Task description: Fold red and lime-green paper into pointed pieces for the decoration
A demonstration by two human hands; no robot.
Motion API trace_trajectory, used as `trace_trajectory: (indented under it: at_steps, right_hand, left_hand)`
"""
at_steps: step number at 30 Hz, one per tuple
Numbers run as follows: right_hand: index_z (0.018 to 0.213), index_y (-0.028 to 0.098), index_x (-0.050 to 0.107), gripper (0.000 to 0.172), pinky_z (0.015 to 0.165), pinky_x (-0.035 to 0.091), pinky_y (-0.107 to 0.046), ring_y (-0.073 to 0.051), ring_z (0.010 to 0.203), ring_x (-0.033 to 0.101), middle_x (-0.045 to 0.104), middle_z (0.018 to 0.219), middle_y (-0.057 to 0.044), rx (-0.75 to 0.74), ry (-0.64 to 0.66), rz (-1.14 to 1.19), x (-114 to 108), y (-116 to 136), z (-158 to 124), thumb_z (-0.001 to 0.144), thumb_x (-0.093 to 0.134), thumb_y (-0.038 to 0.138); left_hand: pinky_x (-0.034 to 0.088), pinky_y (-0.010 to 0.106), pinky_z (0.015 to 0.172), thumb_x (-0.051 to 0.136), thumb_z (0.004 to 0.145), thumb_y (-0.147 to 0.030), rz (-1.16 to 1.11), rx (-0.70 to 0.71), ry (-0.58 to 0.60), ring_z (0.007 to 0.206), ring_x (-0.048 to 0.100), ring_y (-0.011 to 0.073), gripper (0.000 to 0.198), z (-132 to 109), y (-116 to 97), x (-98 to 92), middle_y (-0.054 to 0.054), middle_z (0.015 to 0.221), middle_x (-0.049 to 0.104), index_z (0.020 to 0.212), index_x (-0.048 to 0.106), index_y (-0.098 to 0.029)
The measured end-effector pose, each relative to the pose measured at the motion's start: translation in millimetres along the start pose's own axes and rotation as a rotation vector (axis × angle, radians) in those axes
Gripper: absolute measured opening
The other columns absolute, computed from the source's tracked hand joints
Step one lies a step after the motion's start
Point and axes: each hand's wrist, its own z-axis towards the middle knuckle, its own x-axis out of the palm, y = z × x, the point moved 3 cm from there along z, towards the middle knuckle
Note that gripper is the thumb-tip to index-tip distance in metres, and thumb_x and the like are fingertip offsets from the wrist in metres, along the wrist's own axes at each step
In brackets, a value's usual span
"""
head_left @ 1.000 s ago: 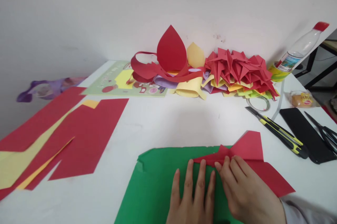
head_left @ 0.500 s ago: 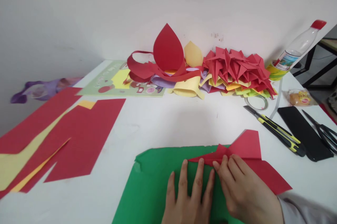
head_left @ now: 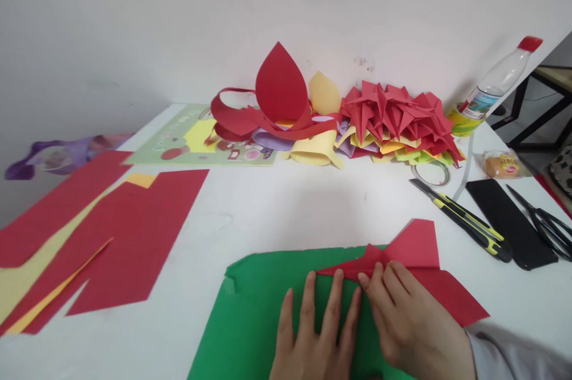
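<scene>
A folded sheet of red paper (head_left: 420, 246) lies on a green sheet (head_left: 263, 285) near the front of the white table (head_left: 214, 255). It narrows to a thin point at its left and spreads into two wide flaps at its right. My left hand (head_left: 315, 338) is flat on the green sheet with fingers spread, two fingertips at the lower edge of the red point. Beside it, my right hand (head_left: 413, 320) has its fingers curled together and pressed on the middle of the red paper. The palm side of my right hand is hidden.
Red and yellow sheets (head_left: 147, 231) lie at the left. Along the wall are paper crowns (head_left: 282, 85) and a pile of folded red paper (head_left: 388, 109). At the right are a bottle (head_left: 487, 94), tape roll (head_left: 431, 173), utility knife (head_left: 469, 222), black phone-like slab (head_left: 509, 222) and scissors (head_left: 543, 216).
The view has shifted slightly, so everything sits a little further left. Both hands keep nearly the same place on the red paper and the green sheet.
</scene>
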Motion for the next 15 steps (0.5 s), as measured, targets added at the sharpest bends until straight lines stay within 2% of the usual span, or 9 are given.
trace_trajectory:
  at_steps: [3,8,11,15]
  right_hand:
    - [0.112,-0.002,0.064,0.036,0.087,0.041,-0.046,-0.028,0.091,0.061,0.069,0.100,-0.020,0.003,-0.011,0.013,0.2,0.2,0.0,0.084,0.045,0.013]
    - [0.115,-0.001,0.063,0.037,0.086,0.043,-0.045,-0.027,0.093,0.061,0.068,0.102,-0.021,0.015,0.023,0.038,2.6,0.6,-1.1,0.086,0.049,0.016]
    - [0.116,0.000,0.063,0.037,0.087,0.044,-0.046,-0.027,0.095,0.061,0.068,0.104,-0.020,0.020,0.030,0.043,2.5,0.9,-1.8,0.087,0.050,0.017]
    - [0.118,0.000,0.062,0.037,0.088,0.044,-0.047,-0.028,0.096,0.060,0.067,0.106,-0.021,0.023,0.047,0.053,2.1,0.7,-2.0,0.087,0.049,0.017]
  left_hand:
    - [0.031,0.064,0.096,0.057,0.071,-0.068,-0.013,-0.023,0.005,0.121,0.044,0.0492,0.076,0.9,-1.2,-1.7,0.014,0.138,0.053,0.133,0.054,-0.025]
    - [0.021,0.069,0.103,0.055,0.080,-0.055,-0.060,-0.026,-0.026,0.122,0.045,0.0457,0.059,1.0,-1.1,-0.2,0.013,0.135,0.057,0.131,0.055,-0.026]
    - [0.023,0.067,0.102,0.049,0.080,-0.063,-0.081,-0.023,-0.036,0.121,0.048,0.0453,0.065,0.1,1.2,1.3,0.015,0.135,0.056,0.131,0.056,-0.024]
    - [0.027,0.061,0.098,0.048,0.077,-0.071,-0.028,0.073,-0.033,0.116,0.051,0.0454,0.075,0.0,4.5,0.6,0.016,0.135,0.056,0.133,0.054,-0.023]
